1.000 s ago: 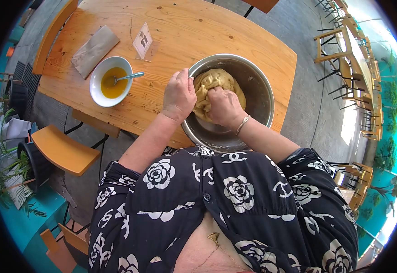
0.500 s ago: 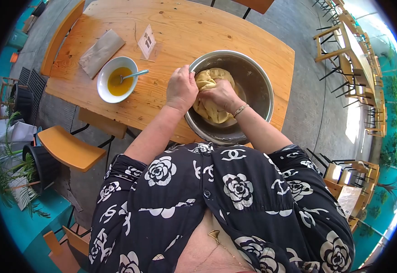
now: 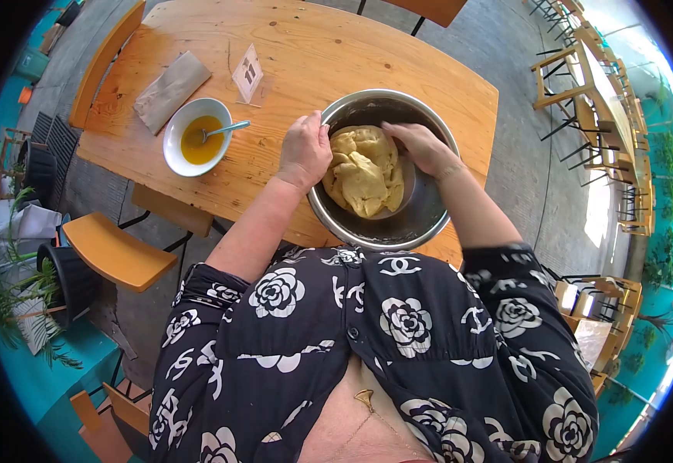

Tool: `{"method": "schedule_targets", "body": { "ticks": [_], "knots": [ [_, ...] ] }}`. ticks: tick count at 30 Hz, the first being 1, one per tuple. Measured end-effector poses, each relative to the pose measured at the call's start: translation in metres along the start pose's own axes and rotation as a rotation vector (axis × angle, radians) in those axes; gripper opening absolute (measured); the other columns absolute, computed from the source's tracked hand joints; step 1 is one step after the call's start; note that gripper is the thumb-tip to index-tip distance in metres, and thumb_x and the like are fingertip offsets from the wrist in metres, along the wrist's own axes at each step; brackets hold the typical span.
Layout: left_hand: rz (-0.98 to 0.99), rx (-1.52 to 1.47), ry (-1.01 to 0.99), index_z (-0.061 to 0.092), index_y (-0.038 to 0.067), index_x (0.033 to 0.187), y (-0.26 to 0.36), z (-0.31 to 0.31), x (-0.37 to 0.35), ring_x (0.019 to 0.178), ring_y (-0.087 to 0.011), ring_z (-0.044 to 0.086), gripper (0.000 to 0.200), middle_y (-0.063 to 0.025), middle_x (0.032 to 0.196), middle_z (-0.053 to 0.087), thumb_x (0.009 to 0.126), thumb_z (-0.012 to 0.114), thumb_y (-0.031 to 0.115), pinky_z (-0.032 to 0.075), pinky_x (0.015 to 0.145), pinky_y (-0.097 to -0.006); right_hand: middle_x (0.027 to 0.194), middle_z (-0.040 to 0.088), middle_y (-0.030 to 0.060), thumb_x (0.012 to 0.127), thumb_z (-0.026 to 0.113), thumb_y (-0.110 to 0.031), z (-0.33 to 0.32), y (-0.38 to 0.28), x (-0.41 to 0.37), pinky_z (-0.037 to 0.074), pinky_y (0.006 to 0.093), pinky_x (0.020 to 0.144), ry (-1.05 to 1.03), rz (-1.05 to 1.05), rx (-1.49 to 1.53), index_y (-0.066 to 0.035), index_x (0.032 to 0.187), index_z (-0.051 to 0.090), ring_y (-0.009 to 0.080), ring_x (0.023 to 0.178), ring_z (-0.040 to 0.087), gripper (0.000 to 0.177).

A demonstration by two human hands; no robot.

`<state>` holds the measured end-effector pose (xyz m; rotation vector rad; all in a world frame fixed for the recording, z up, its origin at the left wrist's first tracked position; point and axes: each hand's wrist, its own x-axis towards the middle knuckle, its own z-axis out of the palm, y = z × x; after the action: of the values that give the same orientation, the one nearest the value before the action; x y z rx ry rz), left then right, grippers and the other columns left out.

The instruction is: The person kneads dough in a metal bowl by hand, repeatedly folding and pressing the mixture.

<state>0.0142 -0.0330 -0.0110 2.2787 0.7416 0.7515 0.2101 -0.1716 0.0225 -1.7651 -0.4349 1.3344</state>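
Observation:
A lump of yellow dough (image 3: 364, 174), folded and uneven on top, lies in the left part of a large steel mixing bowl (image 3: 438, 207). My left hand (image 3: 304, 151) is closed on the bowl's left rim, its fingertips partly hidden over the edge. Inside the bowl, my right hand (image 3: 421, 148) is at the dough's upper right side, its fingers stretched toward it and nothing held. Whether those fingertips touch the dough is hard to tell.
To the left on the wooden table (image 3: 274, 202) stands a white bowl (image 3: 172, 151) of yellow liquid with a spoon (image 3: 228, 128) in it. Behind are a folded brown paper (image 3: 171, 91) and a number card (image 3: 248, 73). A wooden chair (image 3: 120, 251) stands at the table's near left.
My right hand has come off the middle of the dough and moved right and up in the bowl. The dough's top is now exposed. My left hand stays at the rim.

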Motion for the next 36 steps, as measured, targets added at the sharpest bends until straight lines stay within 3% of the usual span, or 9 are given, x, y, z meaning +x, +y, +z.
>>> {"method": "schedule_targets", "body": {
  "ticks": [1,4,8,9,13,19,21,28,36],
  "knots": [
    [0.006,0.0,-0.001,0.057,-0.002,0.103,-0.001,0.001,0.001,0.092,-0.0419,0.061,0.016,-0.0239,0.094,0.064,0.092,0.054,0.009,0.05,0.082,-0.0487,0.109,0.07,0.0108,0.091,0.066,-0.039,0.008,-0.001,0.015,0.051,0.0303,0.084,-0.1,0.002,0.19,0.004,0.117,0.067,0.0177,0.098,0.065,0.05],
    [0.007,0.014,-0.012,0.059,-0.005,0.107,0.002,0.001,0.002,0.092,-0.0418,0.061,0.021,-0.0249,0.097,0.064,0.093,0.055,0.01,0.05,0.081,-0.0481,0.103,0.072,0.0098,0.084,0.07,-0.044,0.04,-0.034,0.051,0.051,0.0306,0.085,-0.143,0.073,-0.565,-0.002,0.115,0.071,0.0162,0.098,0.065,0.052],
    [-0.021,0.002,-0.002,0.06,-0.007,0.109,0.004,-0.001,0.002,0.093,-0.042,0.061,0.024,-0.0256,0.099,0.065,0.094,0.054,0.01,0.05,0.082,-0.0477,0.12,0.068,0.0142,0.08,0.07,-0.047,0.04,-0.021,0.064,0.05,0.0345,0.091,-0.424,-0.172,-0.819,-0.006,0.123,0.067,0.0203,0.108,0.063,0.059],
    [-0.033,-0.006,-0.009,0.059,-0.006,0.109,0.004,-0.001,0.001,0.093,-0.0422,0.061,0.023,-0.0253,0.099,0.064,0.094,0.054,0.011,0.05,0.082,-0.0479,0.118,0.066,0.0185,0.078,0.073,-0.045,0.044,-0.031,0.041,0.047,0.0375,0.096,-0.435,-0.176,-0.85,-0.006,0.124,0.064,0.0276,0.111,0.061,0.061],
    [-0.038,-0.018,-0.016,0.056,-0.002,0.11,0.003,-0.001,-0.001,0.093,-0.0423,0.061,0.021,-0.0249,0.098,0.062,0.094,0.052,0.011,0.051,0.082,-0.048,0.109,0.056,0.0197,0.069,0.081,-0.032,0.037,-0.045,-0.058,0.049,0.044,0.094,-0.214,-0.473,-1.216,-0.007,0.122,0.057,0.0413,0.102,0.06,0.063],
    [-0.05,-0.066,-0.052,0.055,-0.003,0.108,0.009,-0.007,0.001,0.09,-0.0417,0.06,0.019,-0.0244,0.095,0.061,0.094,0.052,0.009,0.05,0.079,-0.0477,0.105,0.054,0.0197,0.064,0.081,-0.01,0.034,-0.026,-0.126,0.049,0.0452,0.092,-0.039,-0.299,-1.301,0.002,0.102,0.055,0.0382,0.103,0.058,0.047],
    [-0.046,-0.079,-0.066,0.055,-0.004,0.108,0.008,-0.005,-0.001,0.088,-0.0417,0.06,0.019,-0.0243,0.094,0.06,0.094,0.052,0.008,0.05,0.078,-0.0478,0.102,0.056,0.02,0.062,0.082,-0.011,0.037,-0.003,-0.119,0.051,0.0455,0.086,0.052,-0.564,-1.378,0.001,0.099,0.056,0.0377,0.098,0.061,0.046],
    [0.006,-0.072,-0.008,0.055,-0.002,0.104,0.005,-0.001,-0.001,0.083,-0.0409,0.058,0.013,-0.0213,0.087,0.06,0.093,0.052,0.004,0.048,0.072,-0.0485,0.094,0.064,0.0169,0.065,0.077,-0.013,0.06,0.025,-0.054,0.052,0.0456,0.082,0.244,-0.455,-1.264,-0.004,0.097,0.058,0.0376,0.093,0.063,0.038],
    [-0.068,-0.069,-0.06,0.051,-0.005,0.111,0.007,-0.002,-0.003,0.088,-0.0434,0.06,0.022,-0.0256,0.098,0.059,0.094,0.052,0.007,0.05,0.076,-0.0487,0.102,0.07,0.0146,0.076,0.071,-0.024,0.047,0.005,0.018,0.054,0.0429,0.086,0.601,-0.08,-1.126,-0.012,0.103,0.068,0.0318,0.099,0.068,0.03]
  ]
}}
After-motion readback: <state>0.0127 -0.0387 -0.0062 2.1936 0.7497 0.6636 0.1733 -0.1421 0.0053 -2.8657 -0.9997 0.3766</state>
